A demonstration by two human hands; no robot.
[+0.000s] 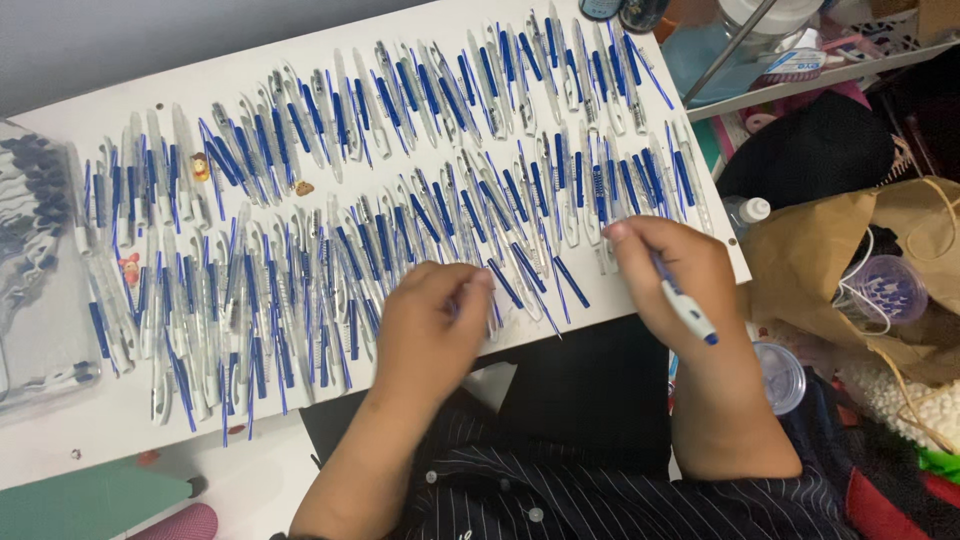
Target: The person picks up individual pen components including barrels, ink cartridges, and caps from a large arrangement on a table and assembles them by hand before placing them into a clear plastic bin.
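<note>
Several rows of pen parts, clear barrels with blue refills [400, 180], cover a white board [60, 420]. My left hand [435, 320] rests at the near edge of the rows, fingers curled around a small pen part I cannot make out clearly. My right hand [675, 275] sits at the right end of the near row and grips a white and blue pen [685, 305], its blue tip pointing toward me. The index finger of that hand touches the pens on the board.
A clear plastic bag of dark pen caps [35, 200] lies at the far left. Brown paper bag [830, 250], a clear cup [890, 285] and a round lid [780, 375] crowd the right. A metal shelf [800, 70] stands at top right.
</note>
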